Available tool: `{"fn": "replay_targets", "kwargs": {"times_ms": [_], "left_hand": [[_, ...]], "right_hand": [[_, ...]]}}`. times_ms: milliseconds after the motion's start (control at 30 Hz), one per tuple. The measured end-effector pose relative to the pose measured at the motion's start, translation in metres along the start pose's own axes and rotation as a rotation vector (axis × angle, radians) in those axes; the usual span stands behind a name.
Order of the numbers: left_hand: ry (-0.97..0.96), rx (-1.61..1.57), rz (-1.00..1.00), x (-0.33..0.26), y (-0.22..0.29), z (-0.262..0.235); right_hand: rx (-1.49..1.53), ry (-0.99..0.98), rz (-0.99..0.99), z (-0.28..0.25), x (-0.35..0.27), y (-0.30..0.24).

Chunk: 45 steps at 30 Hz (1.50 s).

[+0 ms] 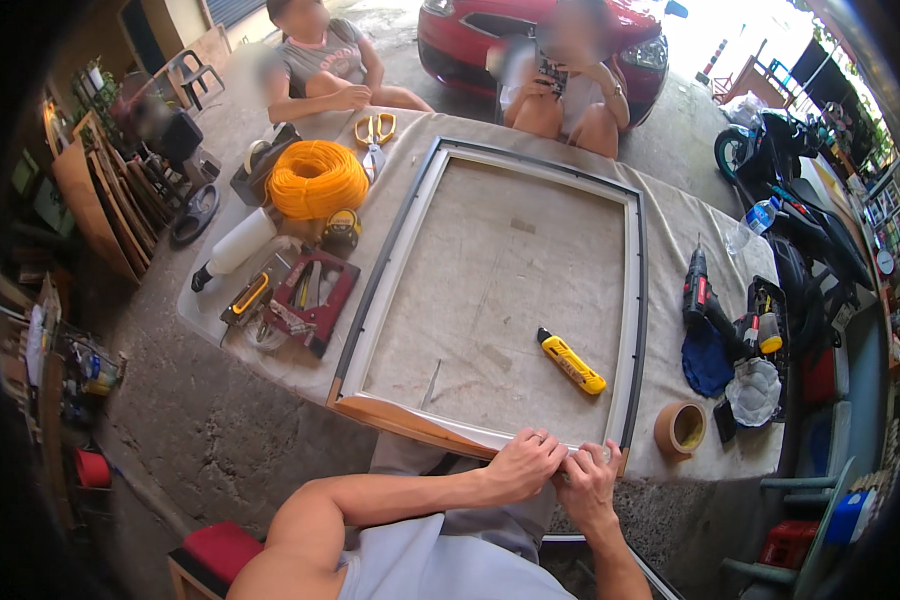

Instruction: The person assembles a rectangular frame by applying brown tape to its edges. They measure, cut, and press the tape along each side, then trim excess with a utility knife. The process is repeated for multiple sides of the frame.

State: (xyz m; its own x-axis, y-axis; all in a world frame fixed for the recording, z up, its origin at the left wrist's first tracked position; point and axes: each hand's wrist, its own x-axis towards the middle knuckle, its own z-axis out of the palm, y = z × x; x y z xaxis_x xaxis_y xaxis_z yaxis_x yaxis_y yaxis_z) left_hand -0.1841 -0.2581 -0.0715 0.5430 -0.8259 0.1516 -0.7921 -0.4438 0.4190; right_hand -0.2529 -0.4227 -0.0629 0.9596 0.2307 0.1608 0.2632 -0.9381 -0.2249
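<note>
A large rectangular frame with a white and grey edge lies flat on a cloth-covered table. Both my hands meet at its near edge, close to the right corner. My left hand presses down on the frame's front rail with fingers curled over it. My right hand pinches the same rail right beside it. A yellow utility knife lies inside the frame, a short way beyond my hands.
A roll of brown tape, a cordless drill and a blue cloth sit at the right. Orange cord, scissors, a white tube and a red tool case lie left. Two people sit at the far side; a red car and a motorbike stand behind.
</note>
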Motion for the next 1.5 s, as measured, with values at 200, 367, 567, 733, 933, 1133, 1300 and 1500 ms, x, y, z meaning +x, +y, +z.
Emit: {"fn": "replay_targets", "kwargs": {"times_ms": [200,367,567,733,933,1133,1300,1500], "left_hand": [[-0.050,-0.048,-0.015,0.000,-0.004,0.004],[0.001,-0.121,-0.048,0.009,-0.002,0.013],[-0.006,-0.252,-0.036,0.015,0.004,0.010],[-0.030,-0.104,0.005,0.016,0.002,0.009],[-0.081,-0.024,-0.006,0.017,0.002,-0.001],[-0.061,-0.136,-0.013,0.029,0.011,0.000],[-0.116,-0.231,-0.045,0.040,0.014,0.011],[-0.037,-0.163,0.003,0.038,0.014,0.019]], "right_hand": [[0.010,-0.003,0.090,-0.025,0.009,-0.003],[0.128,-0.082,0.086,-0.019,-0.001,0.024],[0.122,-0.079,0.051,-0.029,-0.001,0.025],[0.026,-0.123,0.004,-0.022,-0.002,0.027],[0.056,-0.152,0.032,-0.030,-0.002,0.038],[0.021,-0.189,0.051,-0.049,-0.006,0.052],[-0.004,-0.205,0.062,-0.047,-0.006,0.049],[-0.087,-0.201,0.028,-0.048,-0.004,0.047]]}}
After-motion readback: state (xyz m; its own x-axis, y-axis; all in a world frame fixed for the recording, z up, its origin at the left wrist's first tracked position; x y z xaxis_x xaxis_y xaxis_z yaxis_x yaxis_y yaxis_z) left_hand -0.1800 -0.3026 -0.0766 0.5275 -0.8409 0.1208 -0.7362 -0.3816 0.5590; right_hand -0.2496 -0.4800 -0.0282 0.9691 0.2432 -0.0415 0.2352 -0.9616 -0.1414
